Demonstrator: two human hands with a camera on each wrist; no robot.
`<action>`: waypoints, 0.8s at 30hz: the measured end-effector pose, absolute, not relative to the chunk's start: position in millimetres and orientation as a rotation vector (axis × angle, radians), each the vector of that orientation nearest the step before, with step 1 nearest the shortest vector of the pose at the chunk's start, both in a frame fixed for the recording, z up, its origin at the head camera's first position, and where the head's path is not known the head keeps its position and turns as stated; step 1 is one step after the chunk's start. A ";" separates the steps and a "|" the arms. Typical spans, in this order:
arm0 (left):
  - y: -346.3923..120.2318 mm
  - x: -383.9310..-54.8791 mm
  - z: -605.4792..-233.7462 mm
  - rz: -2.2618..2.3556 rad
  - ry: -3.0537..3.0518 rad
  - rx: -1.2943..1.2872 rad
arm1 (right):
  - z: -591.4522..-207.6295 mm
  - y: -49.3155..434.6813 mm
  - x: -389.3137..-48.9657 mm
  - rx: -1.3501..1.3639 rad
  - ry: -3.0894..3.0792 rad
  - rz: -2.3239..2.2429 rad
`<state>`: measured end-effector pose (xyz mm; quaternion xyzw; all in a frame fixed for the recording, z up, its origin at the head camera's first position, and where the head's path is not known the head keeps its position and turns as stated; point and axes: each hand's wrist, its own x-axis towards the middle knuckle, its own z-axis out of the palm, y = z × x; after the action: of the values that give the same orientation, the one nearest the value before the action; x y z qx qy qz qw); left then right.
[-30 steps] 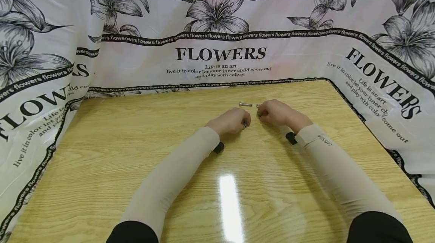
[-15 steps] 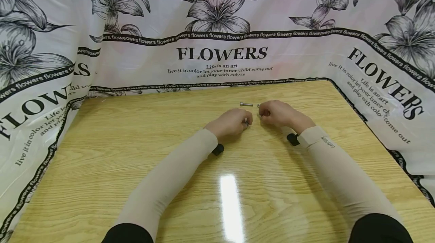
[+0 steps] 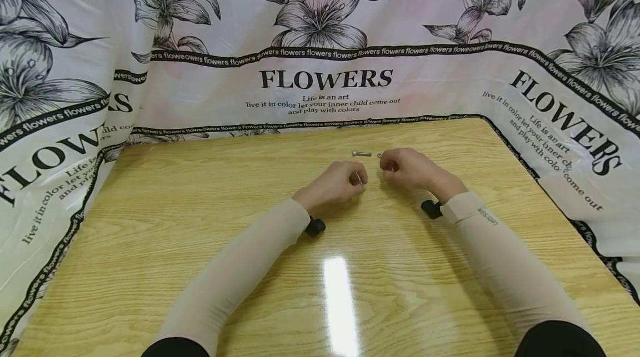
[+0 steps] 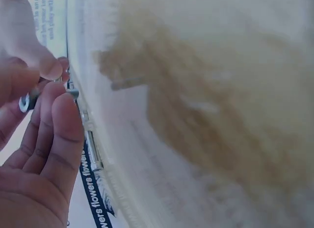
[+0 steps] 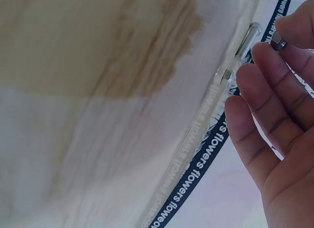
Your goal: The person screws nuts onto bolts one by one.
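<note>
My left hand (image 3: 336, 184) pinches a small silver bolt (image 4: 73, 94) between thumb and fingertips, and the fingers cover much of it. Just to its right, my right hand (image 3: 409, 168) pinches a metal nut (image 5: 278, 40) between thumb and index finger. The other right fingers are loosely bent. A narrow gap separates the two hands in the head view. Beyond them, a second bolt (image 3: 361, 153) lies on its side on the table. Near its right end lies another nut (image 3: 379, 155), close to the right hand's knuckles.
The wood-patterned table (image 3: 200, 224) has a glossy surface with a bright light reflection (image 3: 340, 301). A white curtain (image 3: 320, 90) with flower drawings and lettering borders the table at the back and sides. Each wrist carries a black camera (image 3: 315, 227).
My left hand has shifted slightly back and turned a little, so the bolt in its fingers shows more. The right wrist has lowered slightly; the bolt and nut on the table have stayed put.
</note>
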<state>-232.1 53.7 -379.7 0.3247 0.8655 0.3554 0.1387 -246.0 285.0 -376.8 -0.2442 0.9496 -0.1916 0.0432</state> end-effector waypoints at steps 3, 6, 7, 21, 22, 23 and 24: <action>51.4 -228.4 -380.4 1.060 2.537 0.941 | -377.8 284.5 -244.2 -0.756 2.901 -0.625; 48.5 -225.1 -382.0 1.108 2.554 0.938 | -378.4 283.9 -242.1 -0.758 2.900 -0.677; 47.4 -224.1 -382.2 1.129 2.559 0.939 | -378.5 283.6 -241.4 -0.761 2.901 -0.699; 27.9 -208.9 -379.8 1.480 2.532 0.808 | -374.8 268.1 -228.7 -0.854 2.867 -0.999; 26.3 -207.5 -380.1 1.500 2.521 0.788 | -374.7 266.7 -227.6 -0.856 2.864 -1.019; 24.7 -206.3 -380.4 1.520 2.507 0.772 | -374.5 265.2 -226.3 -0.857 2.861 -1.038; 23.0 -205.1 -380.7 1.535 2.497 0.761 | -374.4 263.8 -225.1 -0.860 2.859 -1.053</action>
<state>-205.1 23.0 -380.7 0.2507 0.8233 0.5062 0.0565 -225.1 263.8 -374.4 -0.2718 0.9029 -0.3327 -0.0121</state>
